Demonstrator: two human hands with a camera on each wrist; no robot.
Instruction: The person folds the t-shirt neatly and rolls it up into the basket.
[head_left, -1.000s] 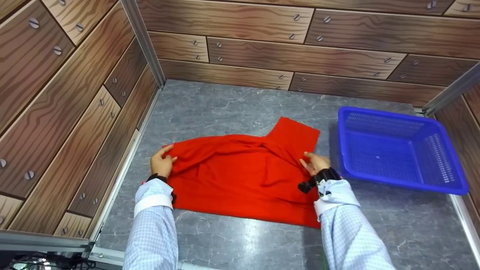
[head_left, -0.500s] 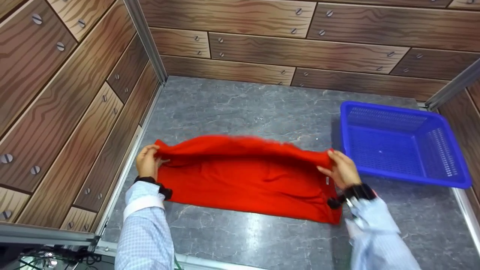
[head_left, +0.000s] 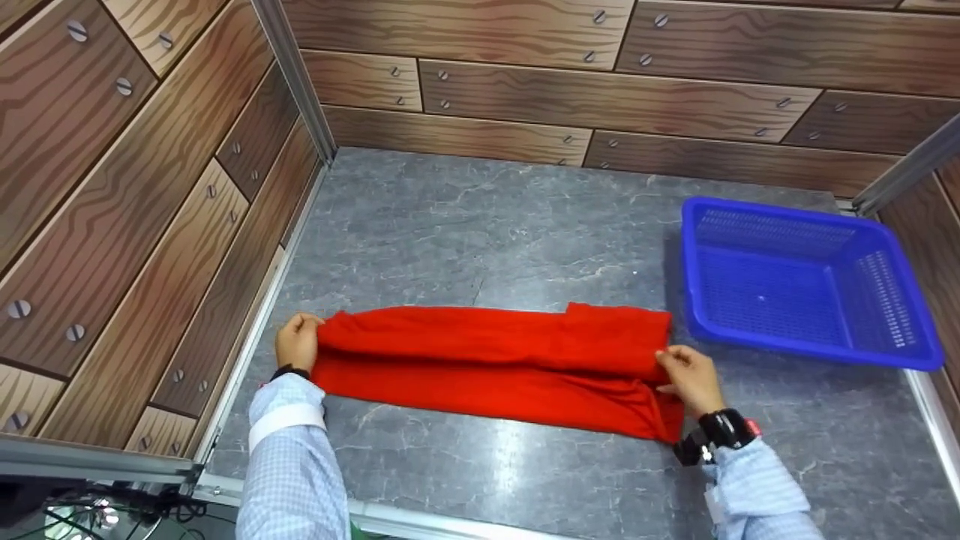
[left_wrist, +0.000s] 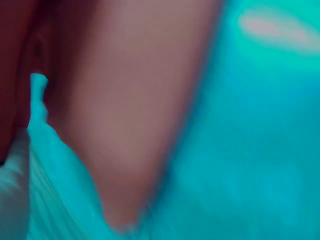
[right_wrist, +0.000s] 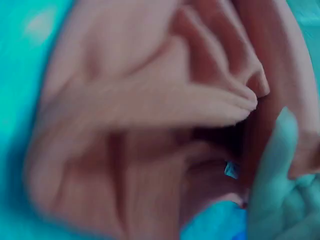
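Observation:
A red T-shirt (head_left: 457,337) lies on the grey floor as a long strip, its far part turned over toward the person. At its left end my left hand (head_left: 296,346) pinches the edge of the upper layer between thumb and fingers. My right hand (head_left: 691,381) grips the same layer at the right end, below a square sleeve-like flap. The near strip of the lower layer shows, wrinkled at the right. In the right wrist view, where colours are shifted, the shirt (right_wrist: 115,110) has loose folds beside the thumb (right_wrist: 280,145). Blurred cloth (left_wrist: 140,90) fills much of the left wrist view.
A blue plastic basket (head_left: 757,351) with perforated sides stands right of the shirt. Wood-patterned walls (head_left: 465,82) enclose the floor at the back, left and right. A metal rail (head_left: 450,527) runs along the front edge, with cables (head_left: 180,510) at the front left.
Both hands have drawn the shirt's far edge toward the person, folding it over the near part. The right hand has moved right and down; the sleeve flap now lies within the strip's right end.

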